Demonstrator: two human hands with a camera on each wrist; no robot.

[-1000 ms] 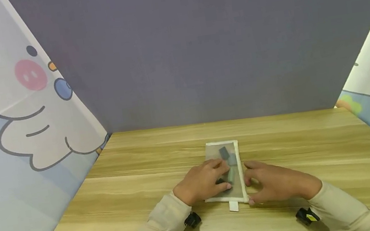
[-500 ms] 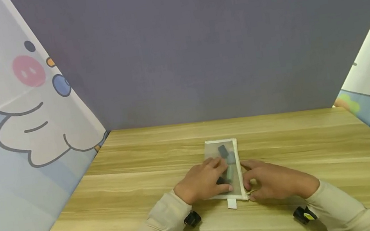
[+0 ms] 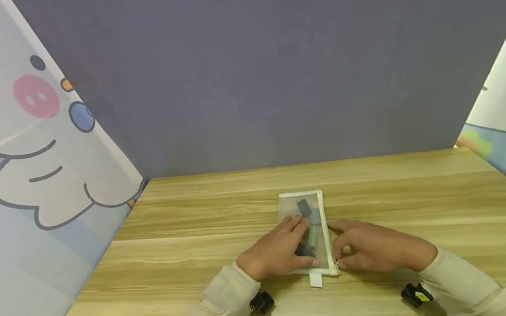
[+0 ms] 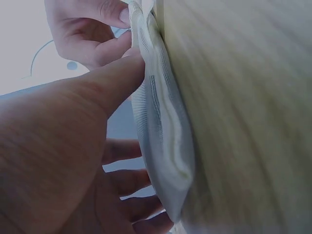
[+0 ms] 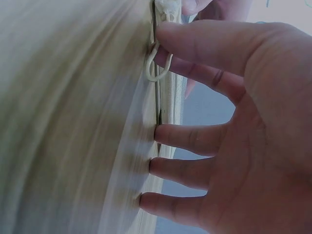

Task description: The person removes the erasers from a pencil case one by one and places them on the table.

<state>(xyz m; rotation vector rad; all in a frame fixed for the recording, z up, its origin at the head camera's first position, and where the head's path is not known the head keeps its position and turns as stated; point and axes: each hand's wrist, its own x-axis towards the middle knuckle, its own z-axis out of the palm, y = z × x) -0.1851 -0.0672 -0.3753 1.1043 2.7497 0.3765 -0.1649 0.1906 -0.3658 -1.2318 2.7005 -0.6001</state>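
Note:
A see-through mesh zip pouch [image 3: 323, 261] with white edging lies flat on the table, several dark and greenish items [image 3: 304, 207] visible inside it. My left hand [image 3: 273, 249] rests on the pouch with fingers spread, pressing its upper face; the left wrist view shows the thumb and fingers [image 4: 129, 183] along it. At the near right corner my right hand [image 3: 377, 246] pinches the zipper pull, a pale cord loop [image 5: 150, 73], between thumb and index finger. The other right fingers [image 5: 183, 173] reach down to the table beside the zipped edge.
A wood-grain table [image 3: 192, 209] carries the pouch. Behind it stands a dark grey panel [image 3: 289, 66]. Cartoon-printed sheets [image 3: 8, 176] flank both sides. A white fabric tab [image 3: 316, 280] sticks out from the pouch's near edge.
My right thumb and index finger have closed together on the zipper pull near the pouch's corner. My left hand stays on the pouch, nearly unmoved.

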